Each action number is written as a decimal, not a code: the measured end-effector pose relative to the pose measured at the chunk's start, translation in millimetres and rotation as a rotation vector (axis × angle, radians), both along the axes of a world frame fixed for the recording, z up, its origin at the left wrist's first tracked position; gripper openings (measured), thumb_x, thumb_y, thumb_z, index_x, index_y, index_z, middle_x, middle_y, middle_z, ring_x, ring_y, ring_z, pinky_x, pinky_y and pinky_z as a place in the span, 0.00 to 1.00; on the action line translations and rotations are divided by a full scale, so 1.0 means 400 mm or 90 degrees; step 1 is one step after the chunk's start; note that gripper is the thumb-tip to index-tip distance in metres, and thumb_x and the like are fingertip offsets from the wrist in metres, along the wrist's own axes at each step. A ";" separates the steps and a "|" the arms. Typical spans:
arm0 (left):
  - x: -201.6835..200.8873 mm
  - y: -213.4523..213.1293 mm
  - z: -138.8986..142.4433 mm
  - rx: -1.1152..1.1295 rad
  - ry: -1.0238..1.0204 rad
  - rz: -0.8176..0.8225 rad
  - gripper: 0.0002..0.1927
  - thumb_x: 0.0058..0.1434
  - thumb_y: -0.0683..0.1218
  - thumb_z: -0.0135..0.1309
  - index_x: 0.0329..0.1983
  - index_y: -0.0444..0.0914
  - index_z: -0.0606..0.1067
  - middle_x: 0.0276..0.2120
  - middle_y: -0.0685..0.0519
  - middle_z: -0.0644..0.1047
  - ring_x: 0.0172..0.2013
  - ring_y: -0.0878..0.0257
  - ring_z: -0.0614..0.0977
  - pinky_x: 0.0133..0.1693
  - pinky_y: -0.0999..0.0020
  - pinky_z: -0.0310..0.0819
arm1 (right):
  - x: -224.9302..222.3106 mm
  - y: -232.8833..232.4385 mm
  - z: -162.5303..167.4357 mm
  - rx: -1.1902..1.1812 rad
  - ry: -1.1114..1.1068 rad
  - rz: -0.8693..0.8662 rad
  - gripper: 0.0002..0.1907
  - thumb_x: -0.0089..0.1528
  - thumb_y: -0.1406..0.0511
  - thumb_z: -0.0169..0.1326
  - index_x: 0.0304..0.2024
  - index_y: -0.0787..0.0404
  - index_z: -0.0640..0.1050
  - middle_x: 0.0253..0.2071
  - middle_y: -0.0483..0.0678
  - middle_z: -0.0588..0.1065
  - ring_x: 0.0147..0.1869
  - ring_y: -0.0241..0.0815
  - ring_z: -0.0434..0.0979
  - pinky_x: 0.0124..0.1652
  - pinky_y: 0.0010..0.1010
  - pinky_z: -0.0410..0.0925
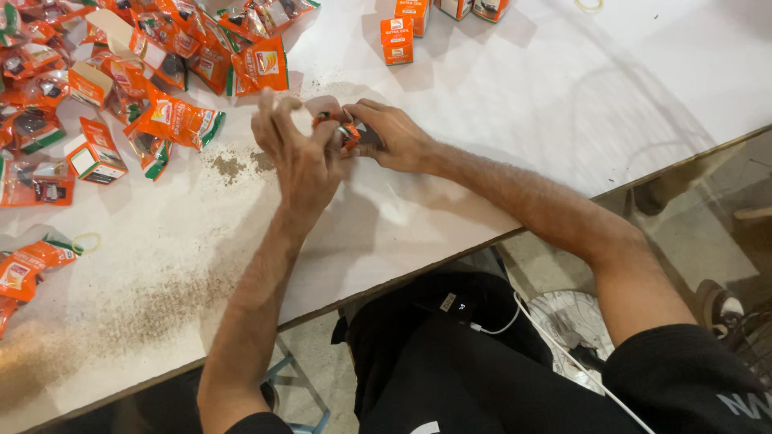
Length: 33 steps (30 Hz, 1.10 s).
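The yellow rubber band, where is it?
In the head view, the yellow rubber band lies at the white table's left edge, beside an orange packet.

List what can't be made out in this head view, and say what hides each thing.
- Small orange packet: mostly covered by the left hand and right hand; its shape and contents are unclear.
- Pile of orange sachets: cut off by the top and left edges.
- Orange boxes: the back row is cropped by the top edge.
- Dark powder on the white table: too fine to identify.
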State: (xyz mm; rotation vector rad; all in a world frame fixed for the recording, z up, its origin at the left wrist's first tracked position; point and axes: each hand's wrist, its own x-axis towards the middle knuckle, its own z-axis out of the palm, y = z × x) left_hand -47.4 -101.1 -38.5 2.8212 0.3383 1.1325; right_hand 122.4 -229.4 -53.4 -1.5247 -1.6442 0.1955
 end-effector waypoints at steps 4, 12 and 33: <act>0.037 0.000 0.008 -0.155 0.023 0.035 0.08 0.56 0.41 0.64 0.39 0.43 0.85 0.62 0.38 0.62 0.67 0.36 0.55 0.61 0.37 0.51 | -0.023 -0.007 0.008 -0.020 -0.007 -0.016 0.33 0.60 0.66 0.67 0.63 0.65 0.67 0.51 0.58 0.73 0.54 0.62 0.74 0.50 0.47 0.69; 0.049 0.030 -0.054 -0.906 -0.135 -0.073 0.24 0.51 0.36 0.53 0.50 0.47 0.65 0.44 0.46 0.74 0.37 0.59 0.84 0.34 0.65 0.84 | -0.020 -0.005 -0.006 -0.057 0.173 -0.019 0.38 0.60 0.68 0.64 0.67 0.65 0.58 0.58 0.56 0.75 0.65 0.57 0.75 0.60 0.40 0.70; 0.038 0.082 -0.065 -0.806 -0.006 -0.159 0.07 0.64 0.36 0.59 0.44 0.29 0.78 0.36 0.48 0.81 0.34 0.67 0.80 0.36 0.71 0.76 | -0.059 -0.025 -0.001 -0.002 -0.158 -0.057 0.33 0.56 0.71 0.62 0.63 0.64 0.68 0.61 0.58 0.71 0.59 0.60 0.74 0.55 0.46 0.69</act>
